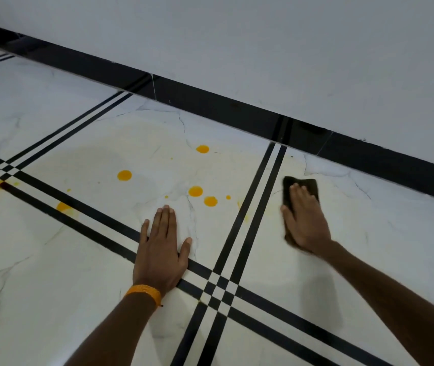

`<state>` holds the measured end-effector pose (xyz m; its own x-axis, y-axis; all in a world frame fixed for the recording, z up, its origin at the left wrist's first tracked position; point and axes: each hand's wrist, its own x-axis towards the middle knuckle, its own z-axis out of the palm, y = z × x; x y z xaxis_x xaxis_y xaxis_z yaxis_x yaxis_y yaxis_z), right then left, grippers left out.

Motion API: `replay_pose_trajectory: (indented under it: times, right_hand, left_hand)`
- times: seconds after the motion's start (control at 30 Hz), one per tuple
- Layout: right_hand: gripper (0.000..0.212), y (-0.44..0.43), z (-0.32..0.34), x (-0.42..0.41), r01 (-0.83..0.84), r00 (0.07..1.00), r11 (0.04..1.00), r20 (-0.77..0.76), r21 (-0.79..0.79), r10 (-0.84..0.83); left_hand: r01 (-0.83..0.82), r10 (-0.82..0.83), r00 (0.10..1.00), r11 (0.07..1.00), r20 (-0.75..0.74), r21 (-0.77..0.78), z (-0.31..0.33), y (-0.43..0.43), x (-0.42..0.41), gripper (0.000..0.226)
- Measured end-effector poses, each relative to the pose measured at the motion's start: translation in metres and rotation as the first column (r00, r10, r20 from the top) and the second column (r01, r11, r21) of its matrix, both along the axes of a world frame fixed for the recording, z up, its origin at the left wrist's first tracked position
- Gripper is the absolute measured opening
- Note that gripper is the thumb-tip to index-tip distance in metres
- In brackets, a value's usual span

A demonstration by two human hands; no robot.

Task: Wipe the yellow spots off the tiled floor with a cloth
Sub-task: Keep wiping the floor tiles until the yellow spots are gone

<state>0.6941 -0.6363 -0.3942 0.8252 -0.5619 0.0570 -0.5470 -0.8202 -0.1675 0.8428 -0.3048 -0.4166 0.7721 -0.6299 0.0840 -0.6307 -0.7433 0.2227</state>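
Note:
Several round yellow spots lie on the white marble-look tiled floor (78, 154): one far up (202, 149), one to the left (124, 175), a pair in the middle (195, 191), and smears on the black stripes at the left (64, 207). My left hand (161, 247) rests flat on the floor, fingers together, just below the middle pair of spots. My right hand (304, 220) presses flat on a dark cloth (306, 184) lying on the tile to the right of the double black stripe. The cloth's far end sticks out beyond my fingertips.
A white wall (263, 48) with a glossy black skirting (210, 104) runs diagonally behind the spots. Double black stripes (252, 202) cross the floor and meet near my left wrist, which wears an orange band (144, 293).

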Motion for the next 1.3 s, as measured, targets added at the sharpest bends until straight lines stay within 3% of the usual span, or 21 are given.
replay_pose_trajectory:
  times: [0.07,0.13,0.2,0.27,0.37,0.43,0.47,0.53,0.6,0.63,0.7,0.77,0.83,1.03,1.13,1.2,1.3]
  right_hand:
    - [0.075,-0.033,0.003,0.029,0.268,0.963,0.963,0.005,0.005,-0.268]
    - [0.073,-0.036,0.002,0.060,0.405,0.914,0.913,-0.024,0.047,-0.404]
    - [0.071,-0.014,-0.003,0.074,0.320,0.947,0.947,-0.008,0.037,-0.320]
    - [0.068,0.031,-0.007,0.063,0.049,0.999,0.998,-0.011,0.050,-0.049]
    - [0.068,0.080,-0.001,0.011,-0.342,0.936,0.936,-0.058,0.084,0.347]
    - [0.068,0.064,0.005,0.002,-0.435,0.895,0.896,-0.063,0.084,0.441]
    - [0.068,0.051,0.004,0.008,-0.392,0.917,0.918,-0.060,0.056,0.395]
    - [0.069,0.036,0.001,0.043,-0.133,0.990,0.991,-0.047,0.021,0.134]
    - [0.067,0.047,-0.002,0.083,0.077,0.996,0.997,-0.042,0.012,-0.076]
    - [0.066,0.063,-0.004,0.095,0.070,0.997,0.997,-0.041,0.011,-0.070]
    - [0.068,0.104,-0.006,0.097,-0.137,0.989,0.990,-0.051,0.037,0.139]
    - [0.068,0.135,-0.004,0.062,-0.355,0.932,0.933,-0.052,0.065,0.359]
    - [0.069,0.140,-0.003,0.023,-0.428,0.899,0.899,-0.057,0.090,0.434]
    - [0.080,0.090,-0.005,0.055,-0.061,0.998,0.998,-0.031,0.032,0.062]
    - [0.079,0.092,-0.008,0.060,-0.095,0.994,0.995,-0.047,0.022,0.096]
    - [0.078,0.095,-0.008,0.053,-0.122,0.991,0.992,-0.053,0.037,0.124]
    - [0.077,0.097,-0.004,0.053,-0.113,0.993,0.994,-0.037,0.008,0.113]
  left_hand:
    - [0.002,-0.002,1.000,1.000,0.010,-0.007,0.002,-0.004,0.001,0.081]
    - [0.007,-0.008,1.000,1.000,0.017,0.007,0.002,-0.005,0.005,0.081]
    - [0.009,-0.009,1.000,1.000,0.022,0.018,0.001,-0.001,0.005,0.080]
    - [0.012,-0.013,1.000,0.999,0.014,0.030,0.001,0.003,0.004,0.080]
    - [0.008,-0.008,1.000,1.000,0.008,0.026,0.004,0.001,0.000,0.081]
    - [0.003,-0.003,1.000,1.000,0.002,0.026,0.004,-0.002,0.001,0.081]
    - [0.002,-0.002,1.000,1.000,0.007,0.027,0.004,-0.003,0.003,0.081]
    - [0.000,-0.001,1.000,1.000,0.011,0.031,0.003,-0.003,0.006,0.081]
    - [-0.003,0.003,1.000,0.999,0.001,0.047,0.002,-0.001,0.005,0.081]
    - [0.001,-0.001,1.000,0.999,-0.003,0.048,0.001,0.000,0.004,0.081]
    - [0.009,-0.009,1.000,0.999,-0.003,0.045,0.000,0.001,0.003,0.080]
    - [0.012,-0.012,1.000,0.999,0.007,0.051,0.003,-0.002,0.005,0.080]
    - [0.003,-0.003,1.000,0.999,0.009,0.054,0.005,-0.003,0.003,0.080]
    - [0.028,-0.030,0.996,0.999,-0.087,-0.020,0.009,-0.003,-0.004,0.084]
    - [-0.091,0.087,0.994,0.994,-0.071,-0.057,0.012,0.042,0.019,0.082]
    - [-0.200,0.200,0.979,0.980,-0.026,-0.004,0.010,0.091,0.032,0.084]
    - [-0.202,0.202,0.979,0.979,-0.010,0.040,0.009,0.124,0.043,0.088]
